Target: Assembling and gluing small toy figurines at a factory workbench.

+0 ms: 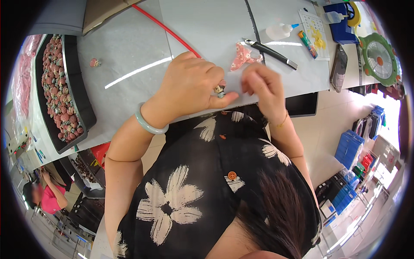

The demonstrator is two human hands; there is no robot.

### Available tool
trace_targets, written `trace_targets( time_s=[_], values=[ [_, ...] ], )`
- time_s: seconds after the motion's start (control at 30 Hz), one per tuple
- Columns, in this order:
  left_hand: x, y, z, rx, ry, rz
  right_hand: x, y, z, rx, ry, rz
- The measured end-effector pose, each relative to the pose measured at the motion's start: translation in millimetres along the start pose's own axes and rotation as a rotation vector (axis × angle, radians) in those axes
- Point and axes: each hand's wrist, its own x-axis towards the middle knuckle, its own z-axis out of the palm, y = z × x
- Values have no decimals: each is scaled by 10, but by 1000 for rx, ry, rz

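Observation:
My left hand (189, 82) is closed around a small painted figurine (219, 89), which shows pink, cream and grey-green between the curled fingers and the thumb. Just to its right, apart from the figurine, my right hand (266, 88) has its fingers curled in toward the thumb. Motion blurs it a little, and anything it may pinch cannot be made out. Beyond both hands lies a crumpled pink patterned cloth piece (241, 57) on the grey table (125, 43). A black tool with a pointed metal tip (274, 55) rests beside the cloth.
At left stands a black tray (82, 99) full of similar small figurines; one loose figurine (95, 62) lies near it. A red strip (166, 29) crosses the table. Farther right are a squeeze bottle (279, 32), a colourful tube (308, 44), a phone (339, 68) and a green fan (379, 59).

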Motion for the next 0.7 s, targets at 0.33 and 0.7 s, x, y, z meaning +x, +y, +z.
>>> trace_targets(
  time_s=[0.33,0.7],
  values=[
    [36,-18,-161,-122,322,221,516,232,-733,-675,559,-247],
    [-98,-91,-87,-88,408,289,326,15,-386,-201,149,-116]
  ],
)
